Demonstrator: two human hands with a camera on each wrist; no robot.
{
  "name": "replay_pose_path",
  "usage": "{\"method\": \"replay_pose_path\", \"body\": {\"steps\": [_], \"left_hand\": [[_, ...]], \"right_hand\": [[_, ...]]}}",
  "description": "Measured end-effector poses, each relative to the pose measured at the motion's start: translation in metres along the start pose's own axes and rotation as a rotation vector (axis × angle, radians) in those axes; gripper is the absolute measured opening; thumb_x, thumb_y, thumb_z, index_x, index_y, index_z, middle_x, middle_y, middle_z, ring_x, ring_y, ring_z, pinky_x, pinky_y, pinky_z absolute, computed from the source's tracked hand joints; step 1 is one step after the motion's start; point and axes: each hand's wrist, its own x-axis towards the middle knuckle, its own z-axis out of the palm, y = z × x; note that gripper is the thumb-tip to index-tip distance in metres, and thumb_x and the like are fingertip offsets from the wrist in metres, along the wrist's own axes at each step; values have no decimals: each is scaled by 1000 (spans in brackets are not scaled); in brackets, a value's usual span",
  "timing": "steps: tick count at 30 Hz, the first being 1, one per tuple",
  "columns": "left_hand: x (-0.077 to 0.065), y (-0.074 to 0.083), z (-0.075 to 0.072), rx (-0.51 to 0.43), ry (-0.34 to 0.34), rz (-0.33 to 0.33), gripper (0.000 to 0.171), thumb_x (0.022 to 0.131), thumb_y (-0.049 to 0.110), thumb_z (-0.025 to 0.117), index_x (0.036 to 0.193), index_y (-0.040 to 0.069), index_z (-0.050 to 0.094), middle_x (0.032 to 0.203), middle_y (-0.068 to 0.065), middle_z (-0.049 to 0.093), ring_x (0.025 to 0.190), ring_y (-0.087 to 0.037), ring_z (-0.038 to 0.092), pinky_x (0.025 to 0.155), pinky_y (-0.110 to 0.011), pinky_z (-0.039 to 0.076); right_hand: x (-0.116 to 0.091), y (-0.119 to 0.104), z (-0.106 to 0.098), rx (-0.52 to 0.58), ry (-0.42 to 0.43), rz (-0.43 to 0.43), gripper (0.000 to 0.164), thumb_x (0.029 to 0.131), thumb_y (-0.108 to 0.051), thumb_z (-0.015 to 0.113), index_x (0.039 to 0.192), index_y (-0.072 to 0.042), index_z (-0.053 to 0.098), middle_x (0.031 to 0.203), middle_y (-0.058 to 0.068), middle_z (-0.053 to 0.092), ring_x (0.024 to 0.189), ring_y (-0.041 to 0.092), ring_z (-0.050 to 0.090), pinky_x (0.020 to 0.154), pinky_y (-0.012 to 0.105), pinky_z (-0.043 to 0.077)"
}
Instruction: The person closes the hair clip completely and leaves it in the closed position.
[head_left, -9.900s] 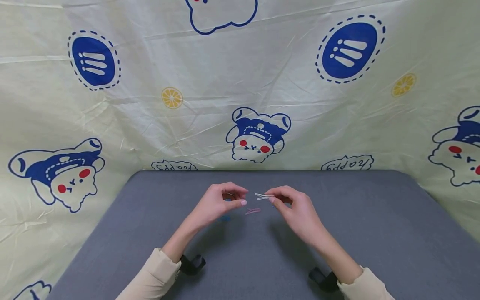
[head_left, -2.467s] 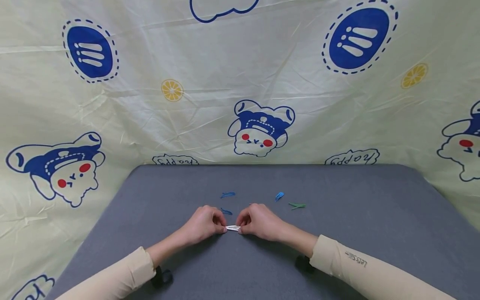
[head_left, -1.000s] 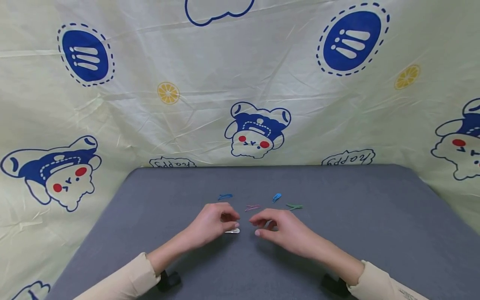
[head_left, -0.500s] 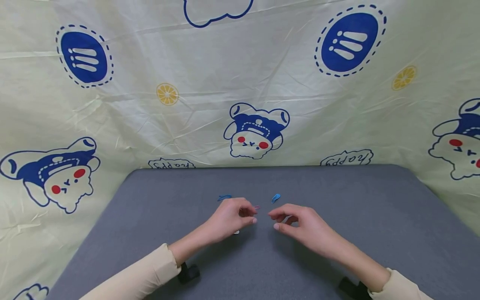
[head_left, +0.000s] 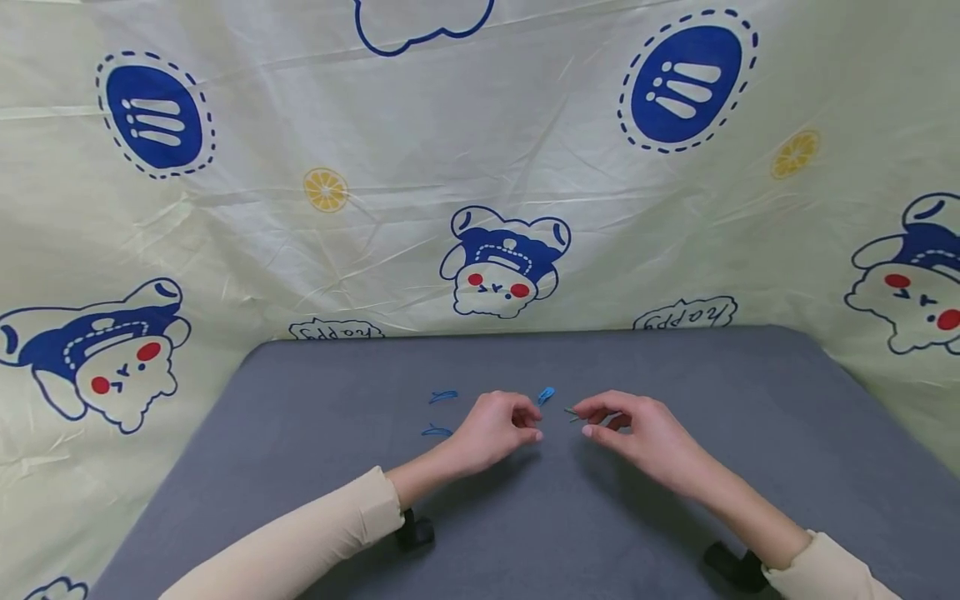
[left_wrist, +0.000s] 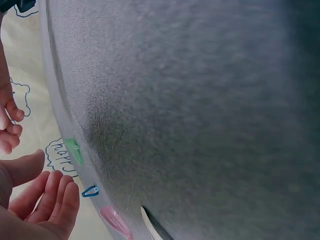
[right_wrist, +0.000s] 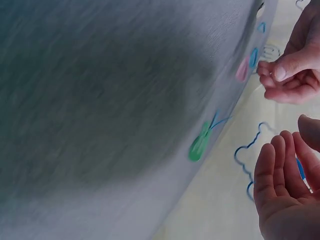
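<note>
My left hand (head_left: 495, 432) hovers over the grey table, fingers loosely curled, holding nothing. To its right, my right hand (head_left: 645, 429) is just as relaxed, with nothing in its grasp. A green snap hair clip (right_wrist: 200, 142) lies on the cloth near the right fingertips, and mostly hides behind that hand in the head view. A light blue hair clip (head_left: 546, 396) sits just beyond the gap between the hands. In the left wrist view, a pink hair clip (left_wrist: 115, 220) and a white hair clip (left_wrist: 151, 224) lie on the table; the left hand covers both in the head view.
Two darker blue hair clips lie to the left, a far one (head_left: 444, 397) and a nearer one (head_left: 437, 431) beside the left wrist. A patterned pale curtain (head_left: 405, 250) hangs behind the back edge of the grey table (head_left: 315, 467).
Both hands pinched the white hair clip 2.5 seconds ago; it was released onto the table. Since then both hands have shifted right, the right one coming near the green clip.
</note>
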Motion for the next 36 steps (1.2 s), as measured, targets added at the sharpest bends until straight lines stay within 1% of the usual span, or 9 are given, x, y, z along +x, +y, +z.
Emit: {"method": "replay_pose_path", "body": {"steps": [5,8,11,16,21,24,26,32,36], "left_hand": [[9,-1,4,-20,-1,-36,14,88,8,74,101,3,72,80,7,64,73,-9,58,65,-22,48],[14,-2,7,-30,16,-69,13,87,8,75,99,3,73,79,6,64,71,-8,58,64,-22,48],[18,-4,10,-28,36,-90,12,86,8,76,97,3,73,78,6,64,70,-7,57,63,-22,48],[23,-4,14,-7,45,-93,12,85,8,77,96,3,74,77,6,65,69,-4,56,64,-21,47],[29,-5,17,34,50,-108,13,85,8,77,97,4,74,76,6,65,70,-5,56,66,-22,47],[33,-6,20,56,53,-127,12,85,8,77,96,5,75,76,6,65,70,-4,57,68,-21,47],[35,-7,21,69,56,-128,11,85,7,77,95,5,75,75,6,65,70,-4,57,68,-21,47],[37,-8,24,92,68,-114,9,85,6,77,93,4,74,74,5,65,69,-3,57,67,-20,47],[37,-8,25,92,66,-124,9,84,5,77,93,4,74,73,5,65,68,-3,57,67,-19,47]], "right_hand": [[2,11,-7,-22,18,18,20,92,-15,71,112,-16,71,106,-4,69,91,8,62,80,30,51],[5,19,-9,-26,17,23,20,92,-14,71,112,-14,71,107,1,69,91,10,62,80,30,52],[7,26,-11,-23,10,44,21,92,-14,70,113,-12,70,106,3,69,91,12,64,79,30,52],[12,34,-14,-19,-11,67,23,93,-12,70,114,-7,70,106,6,69,91,16,64,78,30,53],[18,44,-15,-31,-28,70,23,92,-11,70,114,-4,70,107,6,70,94,18,64,82,35,52],[23,50,-13,-39,-47,81,23,92,-11,70,114,-4,70,105,5,70,95,19,64,83,39,52],[26,53,-11,-37,-61,87,23,92,-10,70,114,-4,70,103,4,70,94,19,64,83,41,51],[34,63,-8,-26,-110,81,20,91,-8,70,110,-3,71,99,4,70,89,18,64,78,37,50],[39,69,-8,-9,-144,80,20,89,-8,72,108,-4,73,100,5,71,87,17,64,76,34,50]]}}
